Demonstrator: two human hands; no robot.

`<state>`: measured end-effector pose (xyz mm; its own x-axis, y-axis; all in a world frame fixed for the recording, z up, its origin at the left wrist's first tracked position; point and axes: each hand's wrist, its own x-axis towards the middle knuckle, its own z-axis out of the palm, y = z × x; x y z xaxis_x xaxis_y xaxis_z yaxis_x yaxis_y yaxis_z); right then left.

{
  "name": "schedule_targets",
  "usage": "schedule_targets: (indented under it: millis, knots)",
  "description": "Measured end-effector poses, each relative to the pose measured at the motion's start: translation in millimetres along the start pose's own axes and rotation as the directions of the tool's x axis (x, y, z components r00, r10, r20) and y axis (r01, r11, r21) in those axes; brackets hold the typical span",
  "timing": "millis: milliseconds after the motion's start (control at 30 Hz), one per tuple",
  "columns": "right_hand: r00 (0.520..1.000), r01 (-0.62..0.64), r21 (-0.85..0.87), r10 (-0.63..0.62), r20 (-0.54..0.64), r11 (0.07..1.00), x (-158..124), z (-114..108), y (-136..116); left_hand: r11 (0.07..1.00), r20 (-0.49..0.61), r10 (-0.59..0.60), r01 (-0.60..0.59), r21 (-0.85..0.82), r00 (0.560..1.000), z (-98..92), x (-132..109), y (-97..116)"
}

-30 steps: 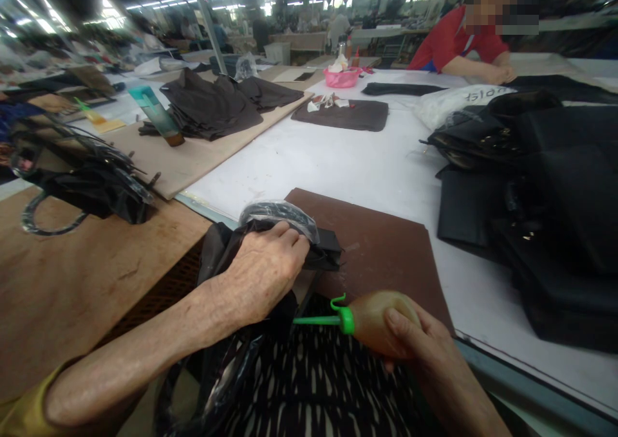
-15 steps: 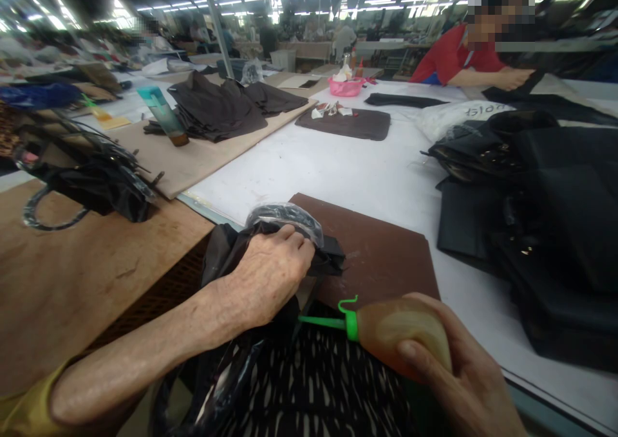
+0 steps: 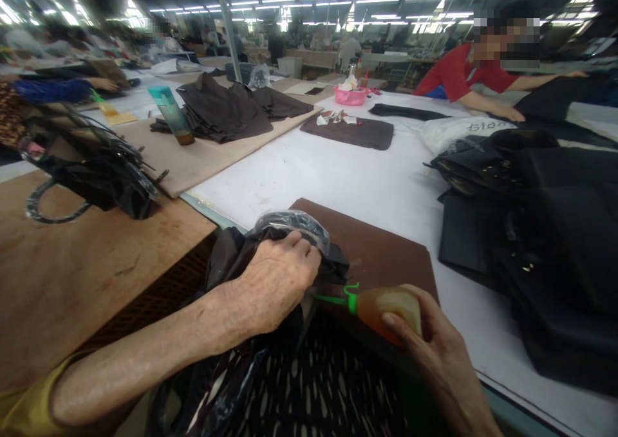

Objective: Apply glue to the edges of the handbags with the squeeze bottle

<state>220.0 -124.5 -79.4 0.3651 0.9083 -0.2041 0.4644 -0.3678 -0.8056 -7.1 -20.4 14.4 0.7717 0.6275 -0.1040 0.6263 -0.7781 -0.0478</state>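
Observation:
My left hand point(image 3: 284, 276) is closed on a black bag point(image 3: 226, 253) at the table's near edge. A plastic-wrapped handle point(image 3: 292, 221) curves just beyond my knuckles; my fingertips are hidden. In my right hand point(image 3: 439, 340) is a glue bottle point(image 3: 386, 308) with amber contents and a green nozzle, held on its side. The nozzle points left, its tip close to the bag's edge beneath my left hand; I cannot tell whether they touch. Under the bag's right side lies a brown board point(image 3: 381, 244).
Black bags point(image 3: 545, 231) are piled on the white table point(image 3: 251, 186) at right. Another bag point(image 3: 106, 173) stands on the wooden table at left. Beyond are a teal-capped bottle point(image 3: 171, 115), dark fabric point(image 3: 226, 112), a pink basket point(image 3: 350, 96) and a co-worker in red point(image 3: 449, 73).
The glue bottle in my right hand has moved slightly left and up, its nozzle nearer the bag. My left hand keeps its hold. The co-worker's arms have spread over black material.

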Motion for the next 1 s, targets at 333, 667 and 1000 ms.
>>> schedule_targets:
  millis: [333, 667, 1000]
  knots:
    - [0.976, 0.159, -0.098, -0.171, -0.138, 0.982, 10, 8, 3, 0.999, 0.0, -0.028, 0.028, -0.031, 1.0, -2.6, 8, -5]
    - [0.862, 0.418, -0.327, -0.483, -0.151, 0.848, 6, 10, 15, 0.999, -0.049, -0.033, 0.031, -0.037, 0.998, -2.0, 15, -12]
    - [0.933, 0.266, -0.139, -0.291, -0.211, 0.954, 26, 14, 19, 0.998, -0.083, 0.015, -0.021, -0.064, 0.996, -2.7, 30, -33]
